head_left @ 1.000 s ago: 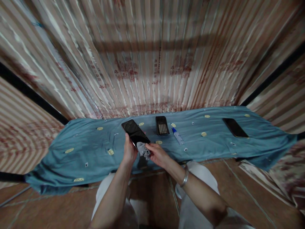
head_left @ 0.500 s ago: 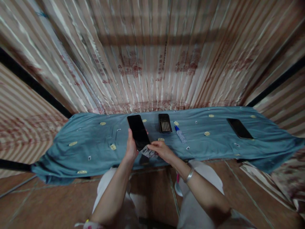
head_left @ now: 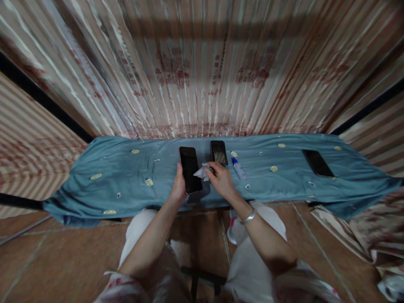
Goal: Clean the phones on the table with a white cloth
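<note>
The left hand (head_left: pixel 179 190) grips a dark phone (head_left: pixel 190 169) by its lower edge, lifted above the blue-clothed surface (head_left: pixel 126 181); the right hand (head_left: pixel 221 180) pinches a grey cloth (head_left: pixel 202 172) against the phone's right side. With only the bottom held, a firm wipe could lever the phone loose onto the tiled floor (head_left: pixel 47 261). A sweeping elbow might also knock the small phone (head_left: pixel 219 152) or the bottle (head_left: pixel 239 168).
</note>
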{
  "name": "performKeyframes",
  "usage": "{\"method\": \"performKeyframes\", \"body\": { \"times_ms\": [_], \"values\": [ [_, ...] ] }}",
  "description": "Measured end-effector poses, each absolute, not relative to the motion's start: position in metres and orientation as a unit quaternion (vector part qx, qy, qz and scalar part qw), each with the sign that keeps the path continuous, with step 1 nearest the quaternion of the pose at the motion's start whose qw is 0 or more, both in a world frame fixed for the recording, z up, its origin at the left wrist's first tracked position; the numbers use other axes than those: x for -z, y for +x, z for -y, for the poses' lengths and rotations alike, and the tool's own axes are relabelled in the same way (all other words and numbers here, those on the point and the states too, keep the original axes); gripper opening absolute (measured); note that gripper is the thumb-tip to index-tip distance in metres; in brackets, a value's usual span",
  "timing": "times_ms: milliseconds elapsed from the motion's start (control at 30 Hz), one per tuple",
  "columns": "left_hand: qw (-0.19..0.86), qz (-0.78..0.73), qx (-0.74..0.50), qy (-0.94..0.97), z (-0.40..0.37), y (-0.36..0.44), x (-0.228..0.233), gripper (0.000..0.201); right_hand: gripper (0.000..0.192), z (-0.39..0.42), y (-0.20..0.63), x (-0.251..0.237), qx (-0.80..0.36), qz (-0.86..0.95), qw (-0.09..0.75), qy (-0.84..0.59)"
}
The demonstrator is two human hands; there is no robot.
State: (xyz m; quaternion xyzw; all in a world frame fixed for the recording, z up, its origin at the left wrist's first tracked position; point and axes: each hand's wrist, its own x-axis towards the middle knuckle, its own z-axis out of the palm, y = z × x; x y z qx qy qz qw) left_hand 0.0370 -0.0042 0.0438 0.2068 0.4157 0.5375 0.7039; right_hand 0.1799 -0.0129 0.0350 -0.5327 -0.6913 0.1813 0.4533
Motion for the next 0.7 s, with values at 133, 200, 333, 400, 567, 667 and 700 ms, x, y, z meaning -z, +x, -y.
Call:
{"method": "performKeyframes", "body": {
  "times_ms": [133,200,333,400,567,667,700],
  "values": [
    [0.720,-0.401,-0.540,0.171,0.003,0.037,-0.047,0.065,0.038,0.031,0.160,-0.027,-0.131,0.779,0.422,-0.445],
    [0.726,-0.404,-0.534,0.154,0.002,0.034,-0.047,0.068,0.042,0.041,0.150,-0.021,-0.103,0.819,0.386,-0.412],
    [0.737,-0.410,-0.516,0.148,0.002,0.029,-0.044,0.069,0.044,0.048,0.143,-0.012,-0.060,0.836,0.380,-0.392],
    [0.738,-0.419,-0.507,0.152,0.004,0.029,-0.041,0.066,0.042,0.045,0.144,-0.011,-0.047,0.836,0.388,-0.386],
    [0.730,-0.449,-0.498,0.129,0.014,0.037,-0.039,0.052,0.041,0.034,0.149,-0.014,-0.035,0.821,0.390,-0.416],
    [0.747,-0.445,-0.481,0.114,0.020,0.043,-0.038,0.047,0.040,0.025,0.153,-0.017,-0.036,0.806,0.393,-0.440],
    [0.752,-0.439,-0.479,0.113,0.022,0.045,-0.038,0.045,0.040,0.022,0.155,-0.018,-0.035,0.801,0.395,-0.449]
  ]
}}
